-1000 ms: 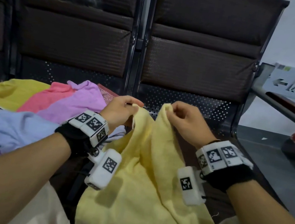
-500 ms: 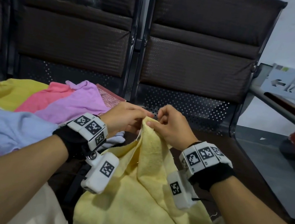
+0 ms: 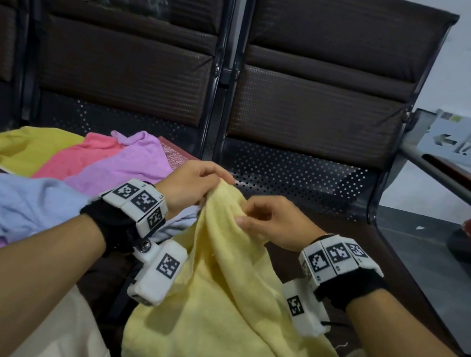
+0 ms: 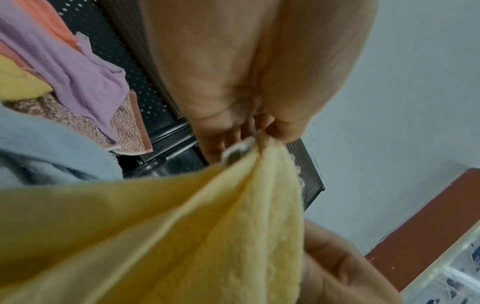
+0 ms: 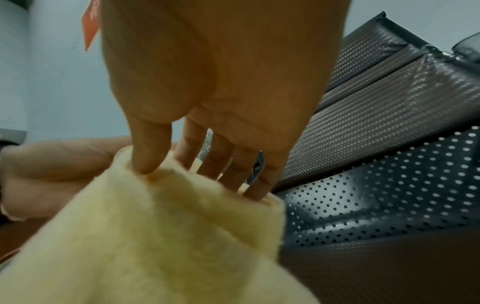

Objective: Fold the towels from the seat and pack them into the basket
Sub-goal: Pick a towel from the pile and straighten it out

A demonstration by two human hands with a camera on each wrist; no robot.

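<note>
A pale yellow towel [image 3: 219,306] hangs from both hands down onto my lap. My left hand [image 3: 193,187] pinches its gathered top corners, which the left wrist view shows as the yellow towel [image 4: 207,236] bunched at the fingertips. My right hand [image 3: 267,222] holds the towel's fold just below and to the right, thumb on the near side. In the right wrist view the yellow towel [image 5: 168,236] sits between thumb and fingers. No basket is in view.
On the seat at left lie a light blue towel [image 3: 6,206], a purple towel [image 3: 127,163], a pink towel [image 3: 80,156] and a mustard yellow towel [image 3: 21,145]. Dark chair backs [image 3: 317,84] stand behind. A metal armrest [image 3: 454,185] crosses at right.
The two hands, apart a second ago with one towel corner each, came together. The left hand now holds the joined top and the right hand has slid down the fold.
</note>
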